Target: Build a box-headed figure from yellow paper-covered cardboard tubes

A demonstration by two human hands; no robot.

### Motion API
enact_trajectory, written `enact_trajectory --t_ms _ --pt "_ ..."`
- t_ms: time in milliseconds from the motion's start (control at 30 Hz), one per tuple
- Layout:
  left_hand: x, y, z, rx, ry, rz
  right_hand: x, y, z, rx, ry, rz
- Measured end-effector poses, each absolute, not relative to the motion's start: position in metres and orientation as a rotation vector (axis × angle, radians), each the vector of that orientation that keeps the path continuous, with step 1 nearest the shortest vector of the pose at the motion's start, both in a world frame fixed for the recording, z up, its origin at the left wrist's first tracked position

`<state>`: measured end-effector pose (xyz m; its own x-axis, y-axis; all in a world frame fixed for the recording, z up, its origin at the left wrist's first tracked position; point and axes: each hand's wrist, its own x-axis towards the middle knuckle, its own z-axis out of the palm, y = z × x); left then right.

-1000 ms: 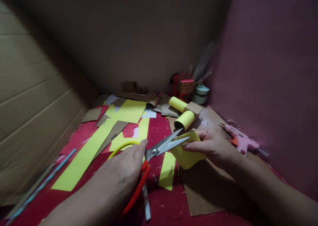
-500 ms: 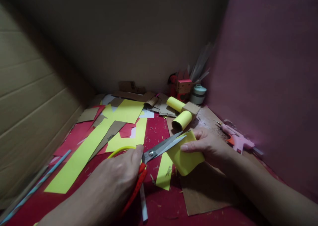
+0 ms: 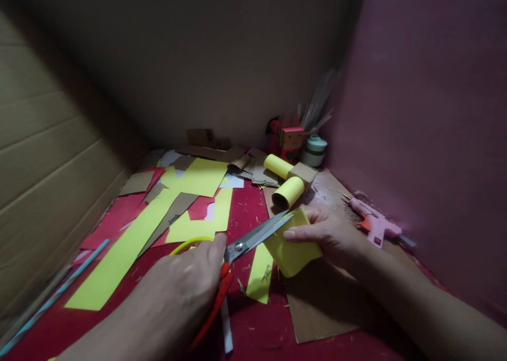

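1. Scissor blades have shut since a second ago, when they gaped; my view has also slid a little left.
2. Left hand (image 3: 186, 292) is curled tight round the scissors (image 3: 241, 242). The fingers are closed on the red handles, and the blade tips are at the edge of the yellow paper piece (image 3: 295, 250).
3. Right hand (image 3: 332, 234) pinches that piece by its right side, fingers pressed together. It is held just above the cardboard sheet (image 3: 328, 308).
4. Surface: a red tabletop (image 3: 257, 329) littered with scraps. A long yellow strip (image 3: 119, 260) lies at left, a short yellow strip (image 3: 259, 274) under the blades, and two yellow rolls (image 3: 287, 192) behind.
5. Pink glue gun (image 3: 374, 223) lies near the right wall.
6. Room: dim, with a cardboard wall (image 3: 47, 155) at left and a pink wall (image 3: 428, 112) at right.
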<state>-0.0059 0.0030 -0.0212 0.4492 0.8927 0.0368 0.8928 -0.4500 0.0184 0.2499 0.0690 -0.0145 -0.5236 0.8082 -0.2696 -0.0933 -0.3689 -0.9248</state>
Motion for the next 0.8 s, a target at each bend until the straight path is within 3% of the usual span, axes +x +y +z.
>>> enact_trajectory --t_ms 100,300,500,700,800 --pt "-0.003 0.004 -0.025 -2.637 -1.647 -0.171 0.250 0.070 -0.016 -1.031 -1.269 1.958" --pt "0.009 0.003 0.000 -2.738 -1.797 0.105 0.249 0.070 -0.023 -0.985 -1.229 1.980" --pt "0.003 0.000 0.000 -2.727 -1.808 -0.077 0.245 0.069 -0.022 -0.965 -1.162 2.039" --pt "0.001 0.001 -0.002 -2.756 -1.765 0.169 0.244 0.069 -0.023 -0.964 -1.153 2.038" --pt "0.001 0.001 -0.003 -2.770 -1.717 0.114 0.243 0.069 -0.024 -0.973 -1.139 2.020"
